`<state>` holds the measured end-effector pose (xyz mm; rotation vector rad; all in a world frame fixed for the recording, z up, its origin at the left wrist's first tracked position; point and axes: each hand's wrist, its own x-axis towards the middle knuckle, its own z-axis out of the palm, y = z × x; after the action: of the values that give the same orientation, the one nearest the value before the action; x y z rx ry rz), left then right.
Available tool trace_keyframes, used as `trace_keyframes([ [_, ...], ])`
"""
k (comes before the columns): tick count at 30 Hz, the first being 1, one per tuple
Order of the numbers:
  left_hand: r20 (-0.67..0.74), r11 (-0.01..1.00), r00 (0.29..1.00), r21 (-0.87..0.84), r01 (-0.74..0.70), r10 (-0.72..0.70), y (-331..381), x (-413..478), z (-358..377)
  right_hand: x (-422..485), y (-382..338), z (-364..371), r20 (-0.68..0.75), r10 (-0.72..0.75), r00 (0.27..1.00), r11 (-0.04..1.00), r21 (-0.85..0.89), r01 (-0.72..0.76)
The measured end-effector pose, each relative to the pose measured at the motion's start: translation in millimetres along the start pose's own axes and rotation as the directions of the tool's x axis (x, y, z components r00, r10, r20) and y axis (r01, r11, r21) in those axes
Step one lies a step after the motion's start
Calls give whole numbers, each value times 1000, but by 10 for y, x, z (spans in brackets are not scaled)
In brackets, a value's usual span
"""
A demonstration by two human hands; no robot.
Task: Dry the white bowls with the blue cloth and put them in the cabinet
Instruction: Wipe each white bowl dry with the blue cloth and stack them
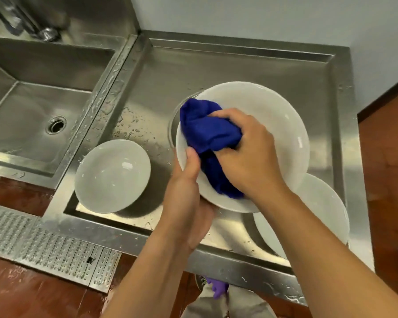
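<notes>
A large white bowl is held tilted above the steel drainboard. My left hand grips its near-left rim, thumb on the inside and fingers underneath. Inside the bowl, my right hand presses a bunched blue cloth against the inner wall. A second white bowl stands upright on the drainboard to the left. A third white bowl lies at the right, partly hidden behind the held bowl and my right forearm.
The wet steel drainboard has raised edges and water drops. A deep sink basin with a drain lies at the left, a faucet above it. A perforated floor grate and wet red floor lie below. A brown wooden surface stands at the right.
</notes>
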<state>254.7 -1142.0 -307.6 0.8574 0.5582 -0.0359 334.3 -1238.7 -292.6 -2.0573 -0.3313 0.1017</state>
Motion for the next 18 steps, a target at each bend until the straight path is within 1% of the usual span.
trace_keyframes([
  [1, -15, 1000, 1000, -9, 8, -8, -21, 35, 7, -29, 3, -9, 107, 2, 994, 999, 33, -6],
  [2, -30, 1000, 1000, -21, 5, -6, -20, 58, -5, -68, 19, -59, 217, 5, 976, 1000, 21, -10],
  [3, -35, 1000, 999, -27, 2, -3, -7, 74, 11, -106, 67, -163, 303, 23, 953, 998, -58, -6],
  [4, -38, 1000, 999, -28, -6, 5, 8, 81, 16, -134, 127, -275, 354, 56, 933, 983, -182, 10],
  [5, -42, 1000, 999, -14, -14, 13, 8, 70, 23, -157, 193, -384, 364, 98, 926, 948, -316, 24],
  [6, -35, 1000, 999, 8, -19, 20, -6, 45, 61, -163, 243, -509, 317, 137, 939, 900, -436, 16],
  [7, -14, 999, 1000, 31, -22, 23, -26, 18, 116, -137, 265, -612, 214, 151, 965, 860, -510, -21],
  [8, 3, 999, 1000, 47, -11, 11, -71, -10, 165, -99, 274, -655, 95, 138, 986, 850, -523, -69],
  [9, 16, 999, 1000, 52, 13, -14, -116, -29, 219, -51, 266, -649, -1, 108, 994, 868, -487, -95],
  [10, 25, 998, 999, 51, 33, -34, -144, -45, 265, -1, 235, -616, -47, 79, 996, 903, -419, -91],
  [11, 35, 998, 999, 46, 34, -36, -159, -35, 304, 59, 202, -562, -48, 63, 997, 939, -336, -75],
  [12, 39, 999, 999, 45, 23, -25, -159, -10, 312, 100, 165, -493, 2, 63, 998, 967, -248, -61],
  [13, 30, 998, 999, 57, 9, -11, -150, 26, 303, 105, 151, -424, 85, 68, 994, 986, -160, -54],
  [14, 18, 998, 1000, 66, -7, 6, -113, 57, 288, 79, 134, -392, 181, 69, 981, 995, -89, -53],
  [15, 1, 998, 1000, 62, -13, 13, -67, 78, 265, 23, 127, -408, 279, 67, 958, 997, -52, -54],
  [16, -18, 998, 1000, 54, -13, 14, -29, 82, 232, -41, 143, -467, 368, 82, 926, 995, -78, -57],
  [17, -28, 998, 999, 52, -22, 24, -9, 78, 204, -98, 194, -560, 431, 117, 895, 985, -165, -49],
  [18, -24, 997, 999, 60, -44, 45, 7, 64, 187, -140, 233, -657, 459, 160, 874, 958, -285, -26],
])
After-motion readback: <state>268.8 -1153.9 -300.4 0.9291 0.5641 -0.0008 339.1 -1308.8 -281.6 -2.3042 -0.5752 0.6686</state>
